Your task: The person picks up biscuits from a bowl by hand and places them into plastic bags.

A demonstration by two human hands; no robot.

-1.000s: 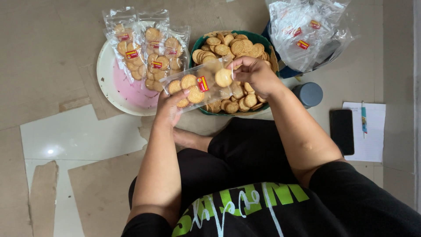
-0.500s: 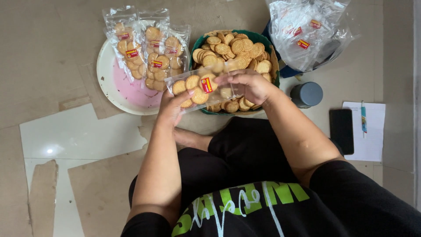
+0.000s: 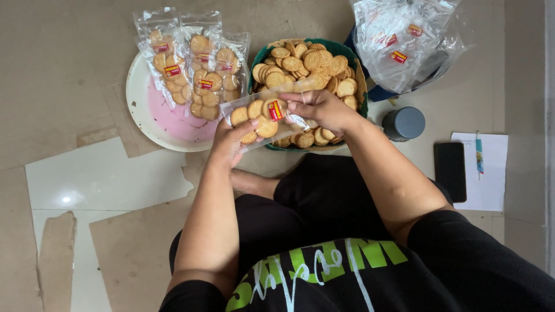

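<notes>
Clear packet of biscuits (image 3: 261, 115), held by both hands over the near rim of the green basket (image 3: 362, 86).

Left hand (image 3: 230, 143) closed on the packet's lower end, thumb across the front, so the round biscuits stay down in the bag; right hand (image 3: 319, 108) pinched on the open mouth at the basket side, apparently keeping it over the loose biscuits (image 3: 300, 63) heaped there (any spill would land back in the basket). Packet: transparent film, part filled with golden ridged rounds, one small red-and-yellow sticker on the front, lying tilted. Left of the basket, four filled packets (image 3: 196, 63) rest on a white and pink plate (image 3: 151, 115). Right of the basket: empty bags (image 3: 404, 40), grey cup (image 3: 404, 122), black phone (image 3: 450, 171).
</notes>
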